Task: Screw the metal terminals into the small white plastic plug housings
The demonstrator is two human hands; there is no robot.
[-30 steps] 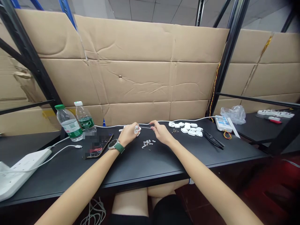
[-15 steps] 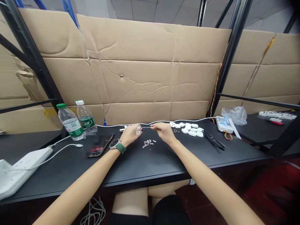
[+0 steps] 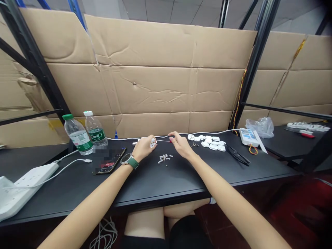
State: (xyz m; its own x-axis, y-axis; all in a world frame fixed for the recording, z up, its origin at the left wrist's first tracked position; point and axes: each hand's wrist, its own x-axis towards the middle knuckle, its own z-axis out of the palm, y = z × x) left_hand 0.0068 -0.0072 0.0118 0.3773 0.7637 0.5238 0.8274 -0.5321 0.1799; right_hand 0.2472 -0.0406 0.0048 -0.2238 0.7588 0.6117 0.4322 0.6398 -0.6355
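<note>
My left hand, with a green-strapped watch on its wrist, is closed round a small white plug part above the black table. My right hand pinches a thin screwdriver with a red handle, its shaft pointing left into the white part. Just below the hands lies a small heap of white plastic bits. A group of several white plug shells and tiny screws lies to the right of my right hand.
Two water bottles and a phone sit on the left, with a white power strip and cable at the far left. Black pliers, a white box and a plastic bag lie on the right. Cardboard walls the back.
The hands have stayed together at the same spot. My right fingers shifted a little on the screwdriver, so its red handle now shows.
</note>
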